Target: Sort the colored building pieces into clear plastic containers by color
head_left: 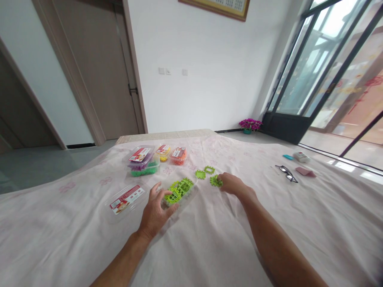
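A clear plastic container point(188, 196) full of bright green interlocking toy tiles point(181, 190) lies on the bed sheet. My left hand point(155, 211) grips its left end, thumb on the near side and fingers on the far side. Beyond the container's right end, my right hand point(233, 184) pinches a green notched tile point(214, 181) at the sheet. Its fingertips cover part of that tile. Two more green pieces lie close by: a solid square tile point(200, 174) and an open frame-shaped tile point(210, 170). The container's clear labelled lid point(127, 200) rests left of my left hand.
Farther back stand stacked boxes with purple pieces point(139, 156) and green pieces point(145, 171), a box of yellow pieces point(163, 152) and one of orange pieces point(178, 156). Eyeglasses point(287, 173), a pink cloth point(305, 172) and a white packet point(301, 157) lie at right.
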A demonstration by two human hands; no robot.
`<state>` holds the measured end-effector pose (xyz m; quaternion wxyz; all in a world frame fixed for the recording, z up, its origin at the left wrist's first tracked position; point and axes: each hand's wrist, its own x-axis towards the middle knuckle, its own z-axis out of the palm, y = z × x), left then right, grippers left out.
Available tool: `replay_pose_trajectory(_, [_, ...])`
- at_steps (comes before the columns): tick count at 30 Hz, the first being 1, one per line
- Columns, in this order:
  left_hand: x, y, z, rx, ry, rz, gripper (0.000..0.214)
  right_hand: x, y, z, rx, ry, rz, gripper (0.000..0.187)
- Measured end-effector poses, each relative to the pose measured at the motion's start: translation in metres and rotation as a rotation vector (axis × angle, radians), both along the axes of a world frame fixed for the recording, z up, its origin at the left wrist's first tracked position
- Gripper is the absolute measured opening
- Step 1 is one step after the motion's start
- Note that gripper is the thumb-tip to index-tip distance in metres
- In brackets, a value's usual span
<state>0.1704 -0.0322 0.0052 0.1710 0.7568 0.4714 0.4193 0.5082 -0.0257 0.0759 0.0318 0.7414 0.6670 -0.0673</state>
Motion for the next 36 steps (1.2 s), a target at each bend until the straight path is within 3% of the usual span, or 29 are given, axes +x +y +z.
replay_pose_trajectory(5, [-0.001,0.001,-0.001,-0.013,-0.006,-0.016,0.033,0.001,0.004,-0.004,0.016,0.021,-0.07,0.043])
replay_pose_trajectory(10, [-0.001,0.001,-0.003,-0.023,-0.011,-0.025,0.034,0.003,0.006,-0.009,0.063,0.035,-0.187,0.053])
replay_pose_trajectory(14, [0.0,0.0,-0.002,-0.029,-0.02,-0.03,0.034,0.009,0.01,-0.016,0.066,0.034,-0.118,0.046])
replay_pose_trajectory(18, [0.0,0.0,-0.001,-0.024,-0.033,-0.035,0.034,0.014,0.011,-0.019,0.099,0.145,-0.026,0.055])
replay_pose_trajectory(22, [0.0,0.0,-0.001,-0.034,-0.025,-0.037,0.034,0.012,0.012,-0.018,0.117,0.192,0.042,0.041])
replay_pose_trajectory(25, [-0.001,0.0,0.0,-0.036,-0.022,-0.037,0.035,0.012,0.012,-0.02,0.116,0.173,0.024,0.039])
replay_pose_trajectory(31, [-0.001,0.0,0.0,-0.037,-0.027,-0.044,0.035,0.018,0.016,-0.026,0.169,0.206,-0.099,0.054])
replay_pose_trajectory(36, [-0.001,0.001,-0.001,-0.043,-0.028,-0.055,0.035,0.019,0.017,-0.026,0.151,0.265,-0.053,0.053])
